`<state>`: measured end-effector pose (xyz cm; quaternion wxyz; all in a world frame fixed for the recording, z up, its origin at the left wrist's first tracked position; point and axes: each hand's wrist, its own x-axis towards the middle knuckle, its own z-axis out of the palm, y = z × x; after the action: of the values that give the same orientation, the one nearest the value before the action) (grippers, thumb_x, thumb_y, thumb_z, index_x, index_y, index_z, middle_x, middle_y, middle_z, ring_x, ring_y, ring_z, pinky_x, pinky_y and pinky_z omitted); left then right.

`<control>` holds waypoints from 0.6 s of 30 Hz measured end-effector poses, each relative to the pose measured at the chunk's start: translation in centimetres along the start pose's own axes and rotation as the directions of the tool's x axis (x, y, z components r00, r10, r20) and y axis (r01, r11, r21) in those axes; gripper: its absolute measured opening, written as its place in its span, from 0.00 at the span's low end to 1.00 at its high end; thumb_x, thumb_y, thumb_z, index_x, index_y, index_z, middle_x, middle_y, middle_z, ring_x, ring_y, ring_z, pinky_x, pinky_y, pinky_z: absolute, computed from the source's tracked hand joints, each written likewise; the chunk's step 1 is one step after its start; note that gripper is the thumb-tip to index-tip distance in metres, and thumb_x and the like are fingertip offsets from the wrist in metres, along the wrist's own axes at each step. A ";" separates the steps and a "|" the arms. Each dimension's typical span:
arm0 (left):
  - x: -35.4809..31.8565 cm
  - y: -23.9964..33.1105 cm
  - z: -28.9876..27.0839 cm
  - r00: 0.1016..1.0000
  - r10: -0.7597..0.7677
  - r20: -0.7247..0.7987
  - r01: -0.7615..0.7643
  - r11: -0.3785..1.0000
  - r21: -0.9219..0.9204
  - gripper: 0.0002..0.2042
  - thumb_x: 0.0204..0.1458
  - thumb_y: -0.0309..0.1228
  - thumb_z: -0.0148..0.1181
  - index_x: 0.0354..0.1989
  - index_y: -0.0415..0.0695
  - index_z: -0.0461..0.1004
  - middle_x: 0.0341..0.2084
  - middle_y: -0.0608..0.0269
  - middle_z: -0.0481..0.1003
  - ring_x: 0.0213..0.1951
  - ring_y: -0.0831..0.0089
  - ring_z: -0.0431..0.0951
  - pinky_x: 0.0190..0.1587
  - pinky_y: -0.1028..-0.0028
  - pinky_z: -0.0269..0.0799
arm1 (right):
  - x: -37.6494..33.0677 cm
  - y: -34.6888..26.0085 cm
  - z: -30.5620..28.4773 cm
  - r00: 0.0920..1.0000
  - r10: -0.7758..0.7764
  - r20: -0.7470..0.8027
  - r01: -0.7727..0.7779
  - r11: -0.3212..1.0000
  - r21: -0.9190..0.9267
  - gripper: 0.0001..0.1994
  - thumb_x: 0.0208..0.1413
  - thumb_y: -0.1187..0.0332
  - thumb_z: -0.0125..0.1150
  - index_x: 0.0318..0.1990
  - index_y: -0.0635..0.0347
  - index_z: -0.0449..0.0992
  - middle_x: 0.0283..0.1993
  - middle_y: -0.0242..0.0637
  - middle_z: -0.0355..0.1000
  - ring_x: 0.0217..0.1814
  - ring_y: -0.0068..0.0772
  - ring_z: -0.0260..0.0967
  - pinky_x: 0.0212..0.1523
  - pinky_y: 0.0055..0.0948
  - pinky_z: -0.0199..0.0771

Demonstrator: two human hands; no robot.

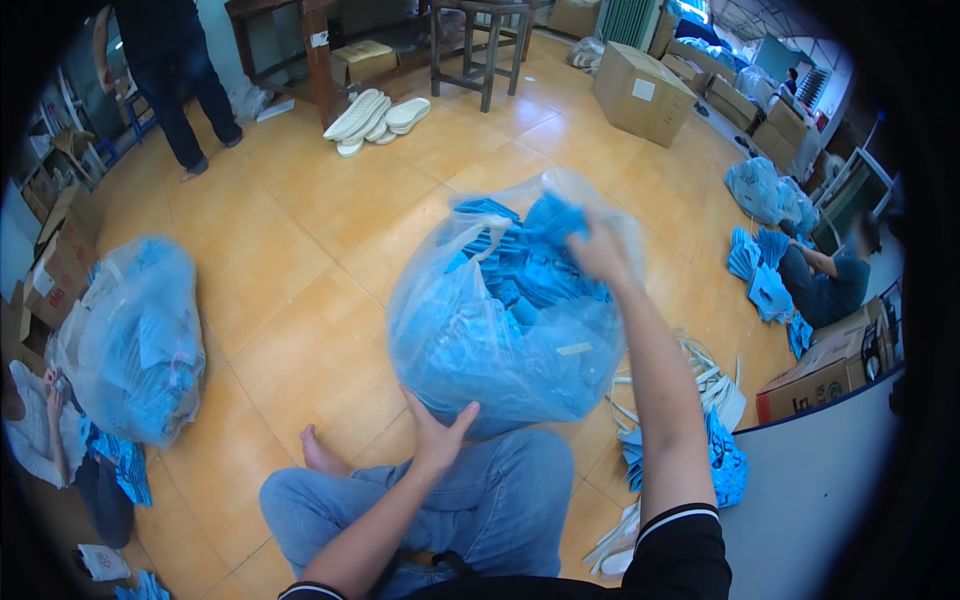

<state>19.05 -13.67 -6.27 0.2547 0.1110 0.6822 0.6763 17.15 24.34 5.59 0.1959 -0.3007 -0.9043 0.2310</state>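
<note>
Lying inside the clear plastic bag (470,365), the blue pieces (522,262) are just left of the right hand (603,252), which is the nearer one; its fingers are blurred, so I cannot tell if they pinch. The left hand (438,432) touches the bag's near side below, thumb and fingers spread.

A workshop: pale shoe soles (357,116) lie on the floor (270,290) at eleven o'clock, a bulging bag of blue pieces (142,340) at nine, a carton (635,100) at one.
</note>
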 end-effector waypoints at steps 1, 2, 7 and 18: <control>0.1 -0.2 0.4 0.999 0.010 -0.032 -0.008 0.997 0.071 0.65 0.48 0.47 0.73 0.71 0.32 0.17 0.72 0.33 0.30 0.74 0.46 0.36 0.74 0.57 0.37 | 1.4 1.0 -1.7 0.992 0.126 -0.005 -0.125 0.990 0.066 0.37 0.52 0.58 0.63 0.70 0.55 0.60 0.60 0.56 0.69 0.61 0.56 0.69 0.62 0.46 0.69; 0.2 -0.2 1.0 0.998 0.027 -0.058 -0.018 0.989 0.146 0.66 0.47 0.48 0.73 0.70 0.32 0.16 0.72 0.31 0.29 0.74 0.44 0.34 0.74 0.56 0.36 | 2.4 1.5 -3.5 0.952 0.297 -0.066 -0.283 0.944 0.167 0.34 0.53 0.60 0.63 0.68 0.58 0.63 0.55 0.54 0.75 0.57 0.52 0.73 0.59 0.44 0.72; 2.1 0.0 4.7 0.936 -0.284 -0.208 0.320 0.933 0.167 0.70 0.45 0.52 0.73 0.68 0.33 0.12 0.66 0.16 0.21 0.72 0.30 0.28 0.73 0.49 0.33 | 1.0 -4.2 -14.8 0.980 0.193 0.037 -0.179 0.794 0.581 0.24 0.59 0.64 0.61 0.60 0.65 0.68 0.50 0.43 0.75 0.49 0.33 0.75 0.49 0.33 0.77; 6.0 8.0 -4.2 0.984 0.000 0.179 0.043 0.970 -0.240 0.39 0.63 0.50 0.54 0.74 0.41 0.47 0.71 0.52 0.55 0.70 0.59 0.57 0.67 0.58 0.56 | -14.8 -19.4 -20.0 0.929 -0.136 -0.343 0.350 0.618 0.704 0.24 0.61 0.65 0.64 0.61 0.65 0.67 0.55 0.41 0.74 0.52 0.30 0.74 0.52 0.30 0.76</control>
<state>10.34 -13.87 0.22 0.3335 0.1313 0.5701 0.7393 29.23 7.17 29.13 0.4475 -0.0928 -0.7249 0.5155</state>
